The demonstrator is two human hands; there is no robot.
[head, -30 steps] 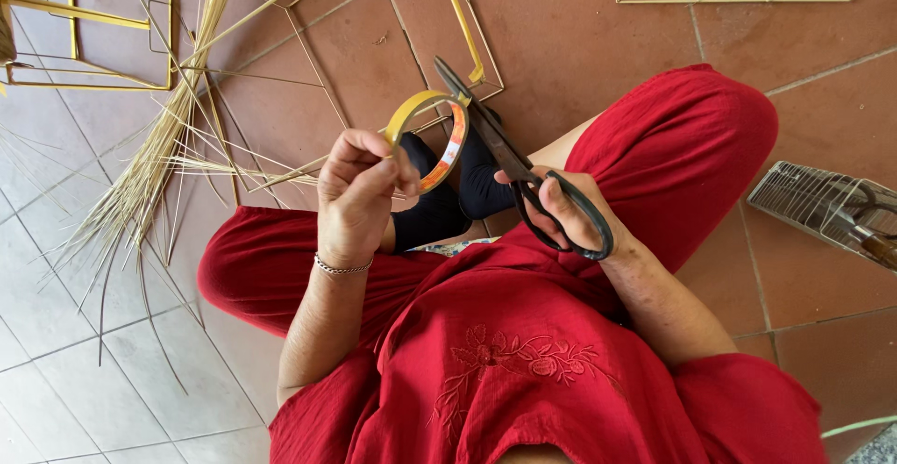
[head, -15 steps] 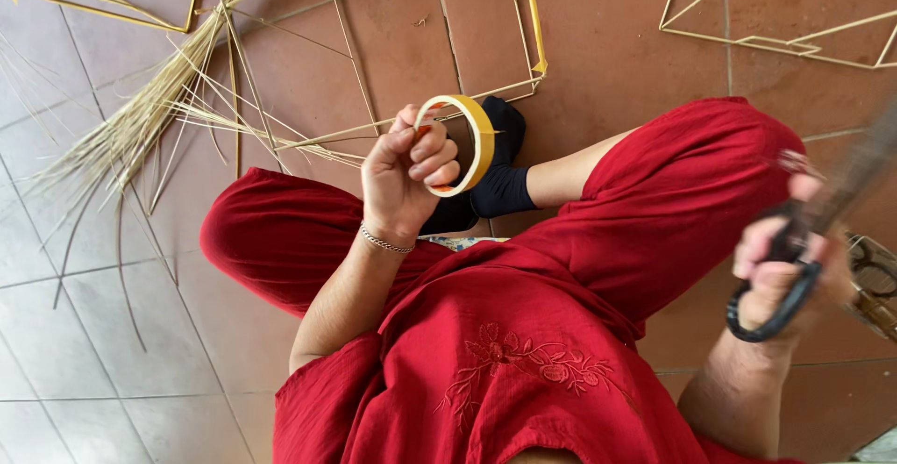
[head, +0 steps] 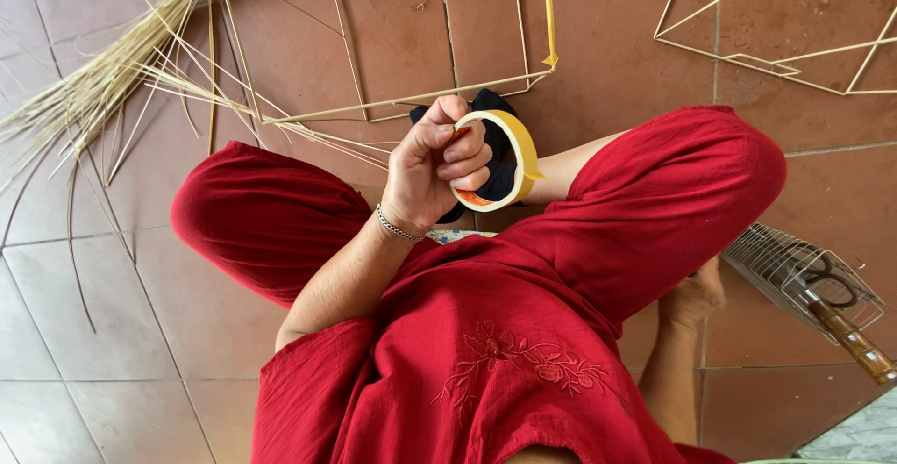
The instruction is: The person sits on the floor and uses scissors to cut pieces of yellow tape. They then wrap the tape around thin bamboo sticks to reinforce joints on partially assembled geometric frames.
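Head view, looking straight down on a person seated cross-legged on a tiled floor (head: 112, 333) in red clothes.

The left hand (head: 432, 170) is raised above the lap, fingers curled shut around a roll of yellow tape (head: 516, 151). The thumb sits on top of the roll's near edge and the fingertips press into its inner ring, so the roll stands on edge, its open centre facing the camera's right. Just behind the roll and the fingers lies a dark sock-covered foot (head: 495, 137), partly hidden by them.

The right hand (head: 693, 298) is down beside the right thigh, resting flat on the floor at the hem of the red trouser leg; its fingers are mostly out of sight, so whether it is open or closed cannot be told. Just to its right lies a wire mesh tray (head: 794, 272) with a wooden handle, with dark-handled scissors (head: 827, 272) lying in it, apart from the hand.

Beyond the left hand, thin yellow straw frames (head: 439, 90) lie flat on the red-brown tiles, one edge running just past the foot. Further left and up is a loose bundle of straws (head: 103, 85), its ends fanning out. Another frame (head: 775, 43) lies well apart at the upper right. Bare tile shows left of the left knee and between the frames.
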